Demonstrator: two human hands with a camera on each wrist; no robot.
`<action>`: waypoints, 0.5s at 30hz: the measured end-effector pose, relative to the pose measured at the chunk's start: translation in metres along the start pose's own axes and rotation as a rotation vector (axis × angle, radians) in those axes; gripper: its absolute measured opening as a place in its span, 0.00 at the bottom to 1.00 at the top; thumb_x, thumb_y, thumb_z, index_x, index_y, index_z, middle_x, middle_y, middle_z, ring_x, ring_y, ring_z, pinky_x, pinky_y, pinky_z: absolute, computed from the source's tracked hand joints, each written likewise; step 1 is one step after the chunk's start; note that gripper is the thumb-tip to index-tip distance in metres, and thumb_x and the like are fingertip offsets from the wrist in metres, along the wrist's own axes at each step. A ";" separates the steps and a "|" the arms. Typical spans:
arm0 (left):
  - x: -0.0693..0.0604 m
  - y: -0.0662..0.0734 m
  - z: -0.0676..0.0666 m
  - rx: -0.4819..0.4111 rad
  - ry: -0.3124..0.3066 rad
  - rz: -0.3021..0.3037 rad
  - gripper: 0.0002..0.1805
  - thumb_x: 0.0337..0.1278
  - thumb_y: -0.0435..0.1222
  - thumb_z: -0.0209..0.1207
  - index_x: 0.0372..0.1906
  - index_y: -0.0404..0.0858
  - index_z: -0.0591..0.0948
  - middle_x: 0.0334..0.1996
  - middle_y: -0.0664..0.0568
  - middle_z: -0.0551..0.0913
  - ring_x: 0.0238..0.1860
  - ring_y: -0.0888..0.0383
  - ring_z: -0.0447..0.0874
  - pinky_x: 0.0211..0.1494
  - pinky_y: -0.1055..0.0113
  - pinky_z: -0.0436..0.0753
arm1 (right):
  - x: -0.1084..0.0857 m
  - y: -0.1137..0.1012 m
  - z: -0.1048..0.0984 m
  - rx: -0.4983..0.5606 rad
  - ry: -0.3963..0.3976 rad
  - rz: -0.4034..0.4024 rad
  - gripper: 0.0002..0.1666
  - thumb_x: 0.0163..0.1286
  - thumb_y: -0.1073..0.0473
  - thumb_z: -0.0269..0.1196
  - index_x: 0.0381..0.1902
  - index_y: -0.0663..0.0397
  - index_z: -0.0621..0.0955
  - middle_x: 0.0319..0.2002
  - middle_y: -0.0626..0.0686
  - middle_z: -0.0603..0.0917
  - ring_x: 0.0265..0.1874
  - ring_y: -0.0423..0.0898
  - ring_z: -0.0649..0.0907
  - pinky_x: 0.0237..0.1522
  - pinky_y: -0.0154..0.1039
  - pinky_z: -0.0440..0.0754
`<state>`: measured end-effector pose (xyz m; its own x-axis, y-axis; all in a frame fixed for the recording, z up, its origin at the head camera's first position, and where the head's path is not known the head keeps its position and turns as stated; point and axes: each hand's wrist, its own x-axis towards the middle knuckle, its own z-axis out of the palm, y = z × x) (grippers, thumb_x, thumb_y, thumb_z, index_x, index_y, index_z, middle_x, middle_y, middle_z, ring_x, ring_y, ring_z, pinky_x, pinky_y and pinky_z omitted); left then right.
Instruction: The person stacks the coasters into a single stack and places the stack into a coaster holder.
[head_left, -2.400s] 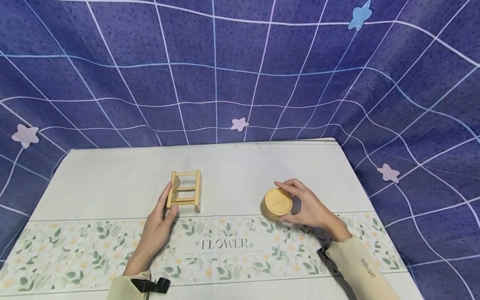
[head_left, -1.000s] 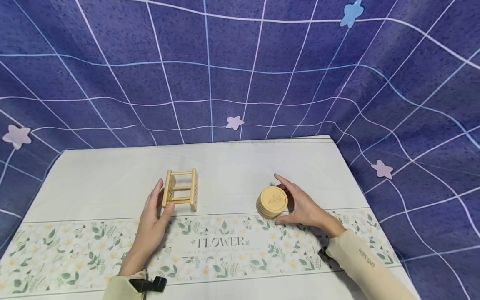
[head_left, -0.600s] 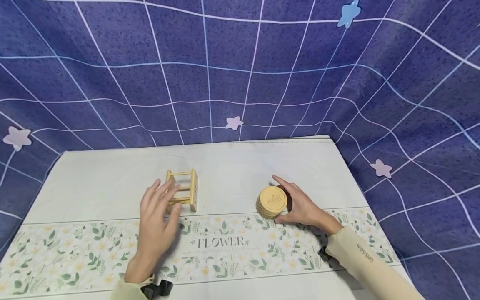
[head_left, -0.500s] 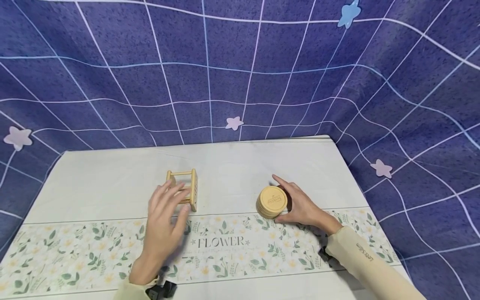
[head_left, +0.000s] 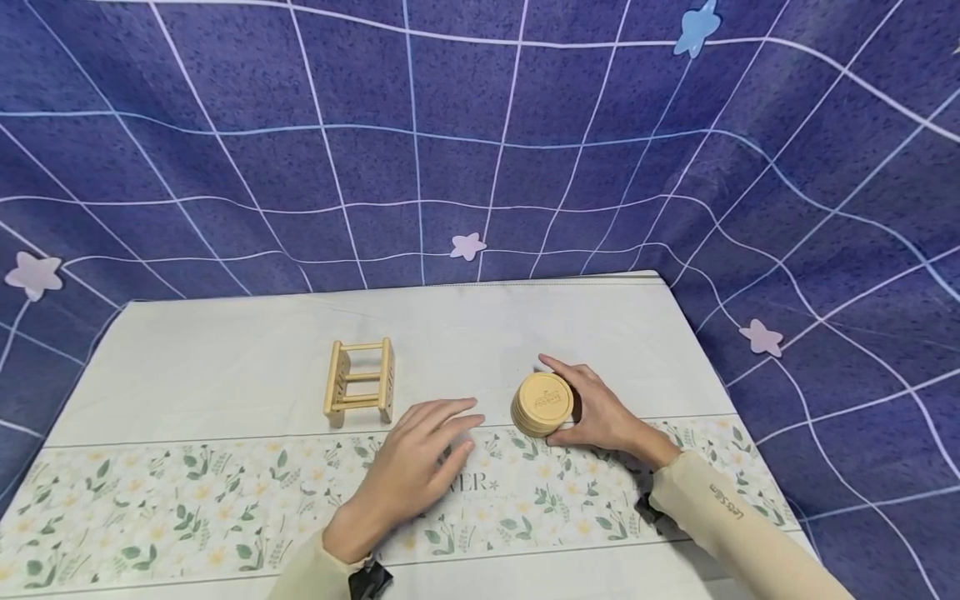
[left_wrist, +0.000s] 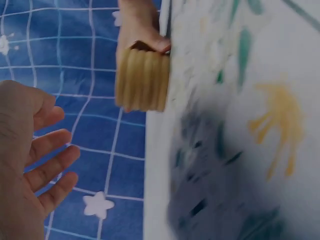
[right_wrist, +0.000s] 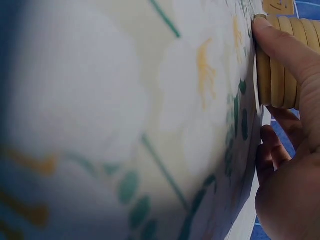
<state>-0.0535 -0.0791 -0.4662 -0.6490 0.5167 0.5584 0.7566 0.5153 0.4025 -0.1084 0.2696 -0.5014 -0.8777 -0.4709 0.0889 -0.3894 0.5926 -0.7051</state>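
Note:
Round wooden coasters stand in a stack [head_left: 543, 403] on the right part of the table, the top one bearing engraved lettering. My right hand [head_left: 603, 417] holds the stack from the right, thumb on the near side and fingers round the far side. In the right wrist view the thumb [right_wrist: 285, 45] lies against the lowest coasters. My left hand [head_left: 416, 458] hovers over the printed floral band, fingers loosely spread with nothing in them, between the stack and a small wooden rack [head_left: 386, 379]. That rack stands at left, untouched, with two side panels joined by rods.
A white table cover [head_left: 225, 358] carries a floral band [head_left: 187, 500] along its nearer part; my left hand hides some of its lettering. Behind and to the right hangs a blue curtain [head_left: 337, 167] with a grid of lines and star shapes.
My left hand has let go of the rack and moved right across the floral band towards the coasters. The right hand stays at the stack. Rack and coasters stay in place.

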 end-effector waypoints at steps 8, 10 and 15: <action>0.007 -0.001 0.025 -0.033 -0.064 -0.039 0.17 0.77 0.38 0.66 0.65 0.44 0.89 0.68 0.51 0.87 0.68 0.52 0.86 0.73 0.50 0.84 | 0.001 0.000 -0.001 -0.010 0.001 0.010 0.72 0.47 0.55 0.94 0.87 0.46 0.68 0.67 0.56 0.79 0.65 0.55 0.78 0.68 0.67 0.78; 0.010 0.000 0.031 -0.042 -0.083 -0.047 0.17 0.78 0.39 0.66 0.66 0.44 0.89 0.68 0.51 0.87 0.68 0.52 0.86 0.72 0.51 0.84 | 0.001 0.001 0.000 -0.018 0.001 0.011 0.71 0.48 0.54 0.93 0.86 0.48 0.69 0.67 0.56 0.79 0.65 0.55 0.78 0.68 0.66 0.79; 0.024 0.002 0.046 -0.076 -0.109 -0.069 0.21 0.80 0.40 0.66 0.71 0.43 0.85 0.71 0.49 0.84 0.71 0.52 0.84 0.74 0.50 0.83 | 0.000 0.002 0.001 -0.038 0.000 0.002 0.71 0.49 0.53 0.93 0.87 0.48 0.68 0.66 0.56 0.79 0.63 0.54 0.78 0.67 0.66 0.80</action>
<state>-0.0716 -0.0343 -0.4851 -0.7017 0.5549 0.4469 0.7108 0.5013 0.4935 -0.1084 0.2702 -0.5031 -0.8783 -0.4700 0.0877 -0.3982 0.6175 -0.6783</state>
